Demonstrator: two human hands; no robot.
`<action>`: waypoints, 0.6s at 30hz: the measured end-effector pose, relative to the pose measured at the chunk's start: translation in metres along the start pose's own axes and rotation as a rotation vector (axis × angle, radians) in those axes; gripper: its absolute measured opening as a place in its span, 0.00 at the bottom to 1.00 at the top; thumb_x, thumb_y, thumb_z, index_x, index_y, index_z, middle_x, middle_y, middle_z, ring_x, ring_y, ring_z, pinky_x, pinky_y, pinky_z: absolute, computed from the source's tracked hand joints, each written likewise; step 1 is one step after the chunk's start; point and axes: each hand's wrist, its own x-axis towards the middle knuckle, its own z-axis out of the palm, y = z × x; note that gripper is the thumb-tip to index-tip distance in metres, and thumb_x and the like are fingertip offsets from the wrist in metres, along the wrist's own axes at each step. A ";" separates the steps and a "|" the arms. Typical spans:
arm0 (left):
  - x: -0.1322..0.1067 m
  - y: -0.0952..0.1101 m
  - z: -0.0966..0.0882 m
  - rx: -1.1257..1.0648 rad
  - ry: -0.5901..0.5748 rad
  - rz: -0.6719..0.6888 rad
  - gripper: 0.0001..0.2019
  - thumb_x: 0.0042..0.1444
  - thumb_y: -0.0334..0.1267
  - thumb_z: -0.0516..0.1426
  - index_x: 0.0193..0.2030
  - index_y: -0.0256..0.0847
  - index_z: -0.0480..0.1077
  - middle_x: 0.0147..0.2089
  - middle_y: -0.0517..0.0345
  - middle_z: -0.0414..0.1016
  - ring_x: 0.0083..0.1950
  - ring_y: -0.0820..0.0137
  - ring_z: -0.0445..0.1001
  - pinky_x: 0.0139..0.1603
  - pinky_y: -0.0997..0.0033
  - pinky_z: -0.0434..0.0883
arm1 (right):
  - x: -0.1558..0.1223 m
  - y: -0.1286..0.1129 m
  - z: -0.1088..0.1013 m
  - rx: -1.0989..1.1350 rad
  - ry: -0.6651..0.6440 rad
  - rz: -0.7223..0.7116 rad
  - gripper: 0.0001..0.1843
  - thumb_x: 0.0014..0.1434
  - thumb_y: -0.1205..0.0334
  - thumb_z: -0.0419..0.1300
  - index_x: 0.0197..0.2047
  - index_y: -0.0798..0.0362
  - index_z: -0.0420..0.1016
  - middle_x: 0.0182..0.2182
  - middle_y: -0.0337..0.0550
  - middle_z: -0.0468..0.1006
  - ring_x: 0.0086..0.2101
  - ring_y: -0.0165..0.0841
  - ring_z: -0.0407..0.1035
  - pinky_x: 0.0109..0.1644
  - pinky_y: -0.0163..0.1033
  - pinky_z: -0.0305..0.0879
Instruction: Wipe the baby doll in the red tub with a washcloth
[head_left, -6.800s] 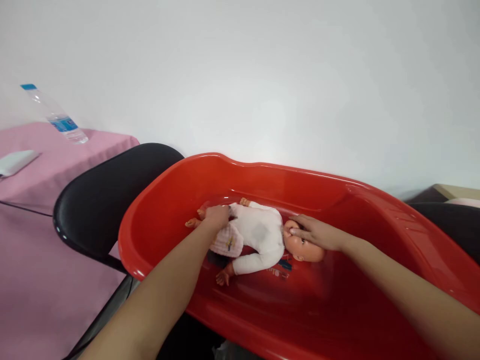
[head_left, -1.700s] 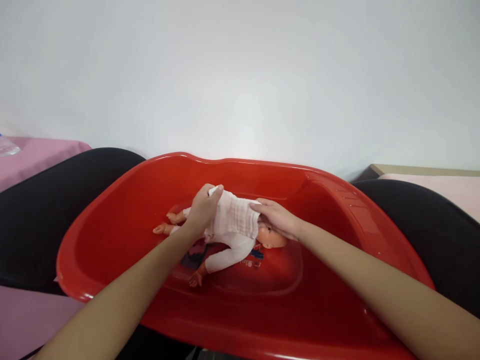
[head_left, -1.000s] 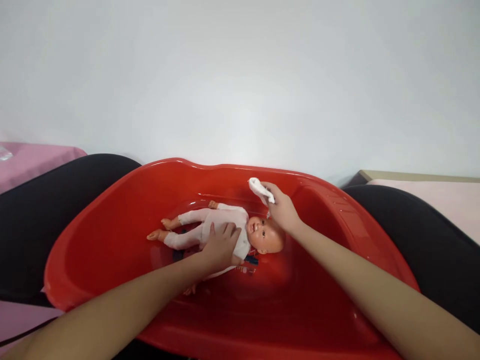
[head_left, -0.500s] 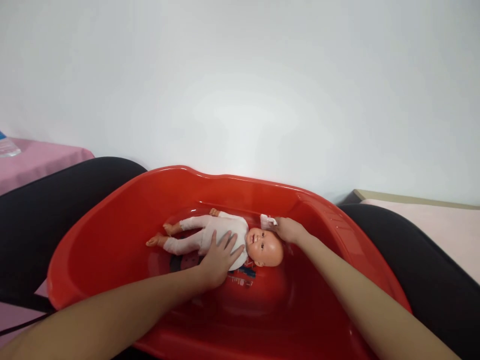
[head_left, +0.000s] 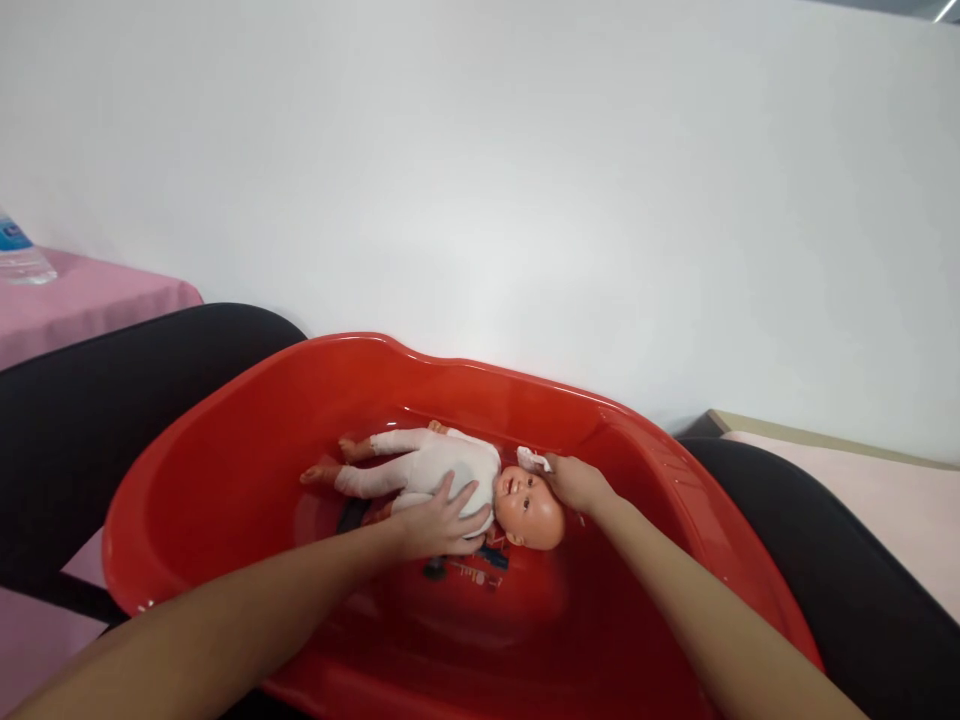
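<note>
A baby doll (head_left: 450, 462) with a white cloth body lies on its back in a red baby bathtub (head_left: 247, 410), its feet to the left and its bald head to the right. Across the doll's chest and near side rests my left hand (head_left: 442, 522), fingers spread. Beside the far side of the doll's head, my right hand (head_left: 576, 484) is closed on a small white and pinkish cloth (head_left: 533, 459). Its fingertips are partly hidden by the doll's head. A printed picture (head_left: 480, 575) shows on the tub floor near the doll.
Black chair backs (head_left: 150, 400) flank the tub on both sides. A plastic bottle (head_left: 26, 255) stands on a pink-covered table (head_left: 120, 295) at left. To the right is a pale pink surface (head_left: 885, 500) with a wooden edge. Behind everything rises a white wall (head_left: 480, 180).
The camera view has tilted slightly, bringing more of the bottle into sight. My left hand has slid a little toward the doll's near side. My right hand still holds the cloth by the head.
</note>
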 end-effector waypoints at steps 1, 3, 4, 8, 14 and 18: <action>-0.001 -0.005 -0.001 0.012 0.001 0.012 0.20 0.72 0.39 0.50 0.64 0.63 0.72 0.72 0.62 0.67 0.70 0.49 0.65 0.66 0.45 0.66 | -0.001 -0.001 -0.001 -0.025 -0.004 0.013 0.27 0.72 0.45 0.46 0.57 0.52 0.77 0.52 0.59 0.81 0.50 0.48 0.77 0.47 0.44 0.68; -0.004 -0.013 -0.001 0.049 -0.009 0.047 0.22 0.71 0.37 0.50 0.67 0.64 0.69 0.72 0.61 0.66 0.70 0.51 0.67 0.64 0.47 0.69 | -0.002 -0.004 -0.002 -0.074 -0.006 0.039 0.26 0.72 0.47 0.45 0.58 0.53 0.75 0.53 0.60 0.80 0.49 0.48 0.77 0.47 0.44 0.68; -0.006 -0.018 0.001 0.066 -0.019 0.067 0.24 0.71 0.36 0.50 0.69 0.65 0.67 0.73 0.60 0.66 0.69 0.53 0.68 0.63 0.48 0.71 | -0.003 -0.006 -0.002 -0.100 -0.002 0.048 0.25 0.72 0.48 0.45 0.59 0.53 0.74 0.53 0.59 0.80 0.49 0.48 0.77 0.46 0.44 0.68; -0.015 -0.032 0.003 0.056 -0.048 0.105 0.29 0.69 0.33 0.50 0.70 0.71 0.63 0.74 0.61 0.64 0.69 0.53 0.69 0.61 0.51 0.73 | -0.004 -0.014 0.002 -0.214 0.014 0.047 0.22 0.72 0.51 0.45 0.56 0.53 0.73 0.50 0.58 0.81 0.48 0.50 0.78 0.45 0.47 0.68; -0.022 -0.060 -0.005 -0.032 -0.245 0.101 0.31 0.67 0.33 0.49 0.69 0.75 0.61 0.74 0.59 0.62 0.71 0.51 0.66 0.59 0.42 0.73 | -0.005 -0.015 0.007 -0.226 0.001 0.052 0.20 0.71 0.49 0.47 0.53 0.52 0.72 0.47 0.56 0.82 0.44 0.47 0.79 0.40 0.43 0.66; -0.031 -0.075 0.000 0.003 -0.255 -0.015 0.31 0.69 0.31 0.46 0.73 0.69 0.57 0.75 0.54 0.59 0.69 0.49 0.67 0.57 0.46 0.72 | -0.007 -0.018 0.008 -0.260 0.001 0.045 0.18 0.72 0.51 0.46 0.52 0.52 0.70 0.46 0.56 0.82 0.43 0.47 0.79 0.38 0.41 0.63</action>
